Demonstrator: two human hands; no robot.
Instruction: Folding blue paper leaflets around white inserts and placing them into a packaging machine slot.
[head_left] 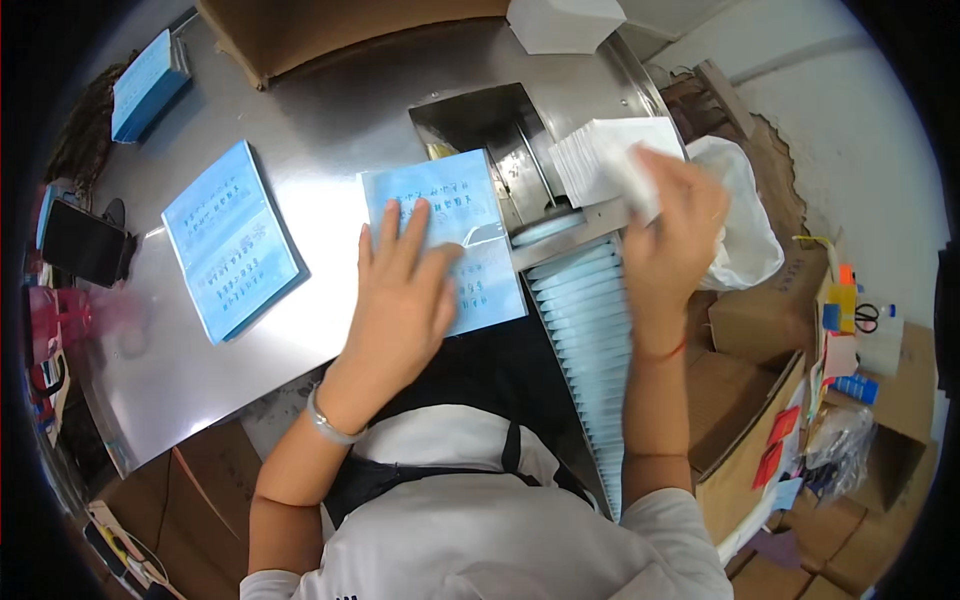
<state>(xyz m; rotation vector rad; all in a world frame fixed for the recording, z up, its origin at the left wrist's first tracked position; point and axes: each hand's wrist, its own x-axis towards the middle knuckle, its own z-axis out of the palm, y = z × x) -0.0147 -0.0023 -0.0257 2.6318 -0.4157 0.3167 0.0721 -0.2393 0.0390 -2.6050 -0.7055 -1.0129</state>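
My left hand (395,305) lies with its fingers spread on a light blue printed sheet in clear wrap (480,225), near the steel table's front edge. In my right hand (680,215), blurred by motion, is a white paper piece (630,180); its exact kind cannot be made out. That hand hovers beside a stack of folded white papers (585,165) and above a long row of pale blue folded pieces (585,340) in a metal channel. Farther left on the table rests another blue printed stack (235,245).
A cardboard box (350,25) stands at the back, with a white block-like stack (565,22) beside it. More blue packs (150,85) sit at the far left, above a dark phone-like device (85,240). On the right are a white plastic bag (745,225) and cardboard boxes (740,390).
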